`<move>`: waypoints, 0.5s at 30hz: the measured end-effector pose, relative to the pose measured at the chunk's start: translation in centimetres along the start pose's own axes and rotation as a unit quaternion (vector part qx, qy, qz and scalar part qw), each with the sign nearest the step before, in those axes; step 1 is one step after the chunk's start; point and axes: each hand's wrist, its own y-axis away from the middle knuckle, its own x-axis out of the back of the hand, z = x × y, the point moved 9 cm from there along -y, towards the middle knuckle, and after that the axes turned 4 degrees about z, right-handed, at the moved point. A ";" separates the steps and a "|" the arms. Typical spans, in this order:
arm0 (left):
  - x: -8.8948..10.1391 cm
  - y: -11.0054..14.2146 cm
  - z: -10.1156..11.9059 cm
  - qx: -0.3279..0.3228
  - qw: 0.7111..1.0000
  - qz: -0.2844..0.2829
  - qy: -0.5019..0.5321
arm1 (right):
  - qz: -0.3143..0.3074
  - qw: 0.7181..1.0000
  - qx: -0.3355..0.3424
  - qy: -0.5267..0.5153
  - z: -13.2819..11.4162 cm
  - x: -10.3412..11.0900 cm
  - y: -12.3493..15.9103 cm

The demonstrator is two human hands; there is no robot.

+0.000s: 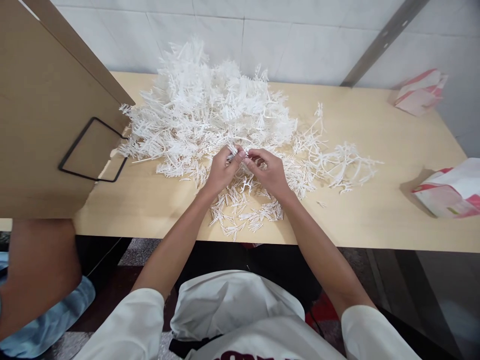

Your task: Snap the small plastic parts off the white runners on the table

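Note:
A big heap of white plastic branched pieces (210, 105) covers the middle of the light wooden table (375, 210). My left hand (222, 171) and my right hand (268, 171) meet at the heap's near edge, fingers pinched together on one small white plastic piece (242, 154) between them. Below my wrists lies a scatter of small loose white bits (245, 212). To the right spread thinner bare stalks (339, 162).
A brown board partition (41, 115) with a black wire frame (93, 150) stands at the left. Another person's arm (35, 275) shows below it. Two pink-and-white bags lie at the right: one at the far corner (420, 92), one at the edge (452, 192). A white tiled wall is behind.

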 end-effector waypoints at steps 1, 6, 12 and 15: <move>0.1 0.0 0.2 -0.008 1.000 0.003 -0.010 | 0.000 1.000 0.005 0.005 0.0 0.0 0.0; -0.3 0.1 0.5 -0.040 0.998 -0.012 -0.041 | 0.009 0.999 0.024 0.021 0.0 0.2 -0.1; -0.8 0.7 0.4 -0.074 0.989 0.010 -0.124 | 0.010 0.998 0.014 0.056 0.1 -0.3 0.1; -1.0 0.9 0.5 -0.088 0.987 0.008 -0.135 | 0.014 0.998 0.018 0.060 -0.5 -0.1 0.2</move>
